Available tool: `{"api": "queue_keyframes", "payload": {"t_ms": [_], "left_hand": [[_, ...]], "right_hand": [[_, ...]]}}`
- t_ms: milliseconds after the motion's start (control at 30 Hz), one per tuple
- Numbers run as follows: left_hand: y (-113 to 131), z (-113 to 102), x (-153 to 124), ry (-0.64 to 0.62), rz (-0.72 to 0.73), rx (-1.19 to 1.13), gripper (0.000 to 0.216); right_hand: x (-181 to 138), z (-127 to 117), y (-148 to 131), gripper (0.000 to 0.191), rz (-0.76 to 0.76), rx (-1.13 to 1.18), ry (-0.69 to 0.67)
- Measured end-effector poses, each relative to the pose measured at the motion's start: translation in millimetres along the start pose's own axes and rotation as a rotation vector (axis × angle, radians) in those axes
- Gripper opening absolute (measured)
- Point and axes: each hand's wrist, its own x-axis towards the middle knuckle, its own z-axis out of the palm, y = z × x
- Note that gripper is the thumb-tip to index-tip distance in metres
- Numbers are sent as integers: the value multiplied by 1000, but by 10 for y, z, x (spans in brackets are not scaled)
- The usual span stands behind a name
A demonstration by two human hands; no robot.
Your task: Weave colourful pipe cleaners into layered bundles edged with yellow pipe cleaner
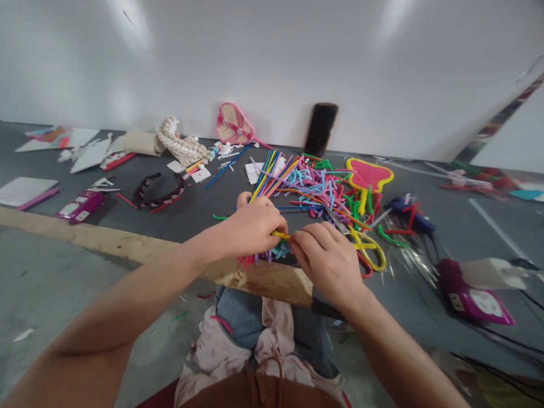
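Both hands are over the front edge of the table, close together. My left hand (257,226) is closed with its fingertips on one end of a short yellow pipe cleaner (280,234). The other end is pinched by my right hand (327,255). Beneath them lie cut pipe cleaner pieces (281,249) in blue, purple and red, partly covered by the hands. Long straight pipe cleaners (272,170) in yellow, blue and pink fan out just beyond my left hand. Scissors with yellow and orange handles (376,255) rest beside my right hand, blades pointing away.
A heap of short coloured pipe cleaners (317,184) spreads behind the hands. A pink-and-yellow fan shape (369,174) lies right of it. A phone (322,129) leans on the wall. Left are a dark headband (159,195) and purple packet (80,205); right, a purple-and-white device (476,300).
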Motion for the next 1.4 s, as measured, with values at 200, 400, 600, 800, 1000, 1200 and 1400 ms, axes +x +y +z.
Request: {"api": "queue_keyframes", "payload": {"t_ms": [200,400,600,800,1000,1200,1400], "left_hand": [[-4,8,-7,32,50,80,20],[16,51,-37,102,99,147,20],[40,104,-61,191,122,126,21],[15,129,-115,244,87,169,17],[-9,104,-192,256,42,173,11],[-41,105,-157,224,11,108,14],[-45,171,-156,289,36,158,14]], "right_hand": [[40,-52,-2,18,5,-19,-74],[124,-108,9,22,57,15,-209],[332,-196,162,17,168,218,-524],[463,-259,231,19,119,160,-665],[363,-194,205,16,78,94,-548],[279,-120,148,19,-51,6,-278],[188,-60,17,21,-103,-115,-84]]}}
